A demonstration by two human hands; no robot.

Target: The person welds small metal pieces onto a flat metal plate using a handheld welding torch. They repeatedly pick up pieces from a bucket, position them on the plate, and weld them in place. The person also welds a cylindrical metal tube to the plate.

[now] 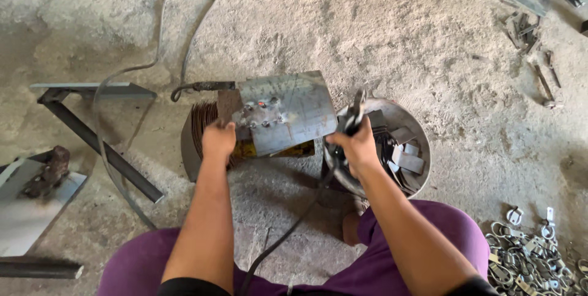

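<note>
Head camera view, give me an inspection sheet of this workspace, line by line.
Surface: dusty concrete floor.
Job's things: grey metal plate with weld spots, small flat piece against its left edge.
Clutter: round bowl of flat metal pieces beside the plate; pile of metal rings lower right; scrap strips upper right.
Grippers: left hand holds the small flat piece; right hand grips a welding holder.
Cables: black cable runs down from the holder; thin lead loops left.
Surroundings: steel frame on the left.
</note>
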